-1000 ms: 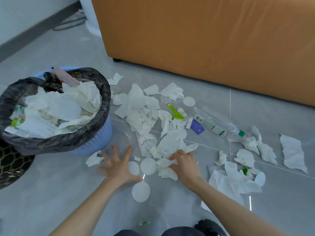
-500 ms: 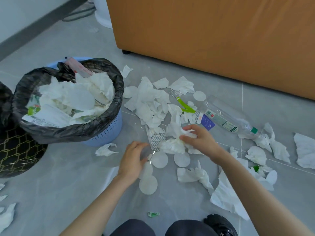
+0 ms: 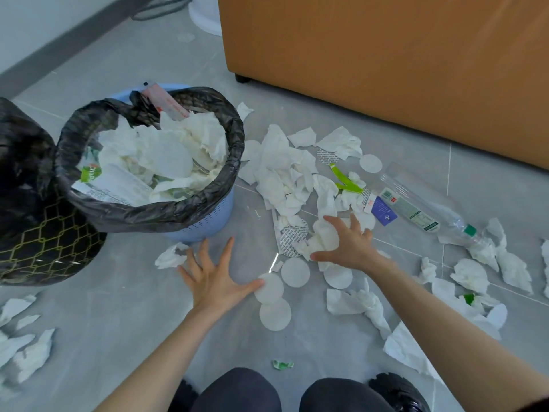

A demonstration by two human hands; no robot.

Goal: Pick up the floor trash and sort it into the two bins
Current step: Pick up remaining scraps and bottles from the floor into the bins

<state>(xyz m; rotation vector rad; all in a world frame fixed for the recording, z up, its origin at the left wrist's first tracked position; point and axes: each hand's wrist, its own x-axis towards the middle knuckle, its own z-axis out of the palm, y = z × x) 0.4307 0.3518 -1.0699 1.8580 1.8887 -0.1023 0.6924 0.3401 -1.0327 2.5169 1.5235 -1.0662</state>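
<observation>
White crumpled tissues (image 3: pixel 282 176) and round cotton pads (image 3: pixel 295 272) lie scattered over the grey floor. A blue bin (image 3: pixel 205 221) lined with a black bag stands at left, heaped with tissues. A second bin (image 3: pixel 44 245), black with a gold pattern, sits further left. My left hand (image 3: pixel 214 275) is spread flat on the floor, its thumb touching a cotton pad (image 3: pixel 269 288). My right hand (image 3: pixel 349 243) lies with spread fingers on a clump of tissue (image 3: pixel 325 236). A clear plastic bottle (image 3: pixel 416 208) with a green cap lies at right.
An orange sofa (image 3: pixel 386 69) fills the back right. More tissue scraps (image 3: pixel 26 349) lie at the lower left and at the right (image 3: pixel 472 275). A small green scrap (image 3: pixel 282 365) lies near my knees. A green strip (image 3: pixel 344 181) and a purple label (image 3: pixel 383 211) sit among the tissues.
My right hand let go of the bunched tissue and now lies spread on the clump. My left hand uncurled and flattened on the floor beside a pad.
</observation>
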